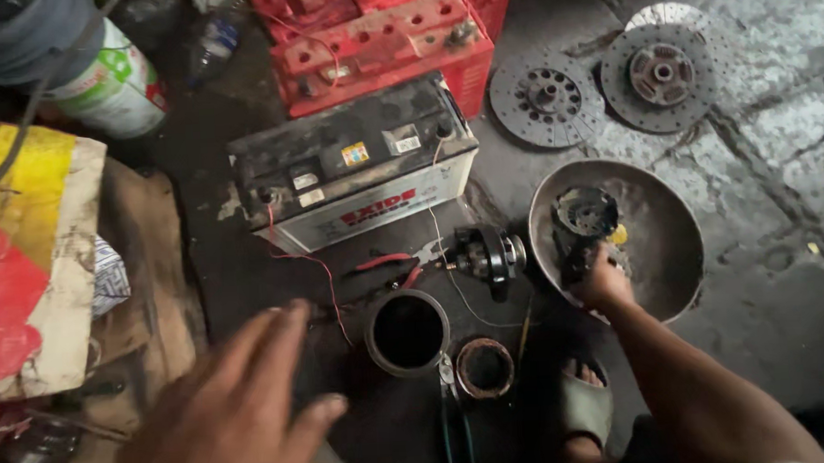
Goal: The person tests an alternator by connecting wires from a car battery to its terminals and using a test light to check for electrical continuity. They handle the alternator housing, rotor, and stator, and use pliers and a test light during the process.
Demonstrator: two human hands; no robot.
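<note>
View from above of a greasy workshop floor (pixel 768 318). The right hand (pixel 602 283) reaches into a round metal pan (pixel 667 239), its fingers clamped on a dark, round motor part (pixel 583 217) at the pan's left side. The left hand (pixel 239 406) hovers blurred in the foreground, fingers spread apart, holding nothing, near an open metal cylinder (pixel 407 332). Behind sits a dirty car battery (pixel 353 165) with red wires. Two clutch discs (pixel 547 98) lie further back.

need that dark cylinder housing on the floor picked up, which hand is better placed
Left. The left hand hovers open and empty beside the cylinder housing; the right hand grips a black part in the metal bowl.
</note>
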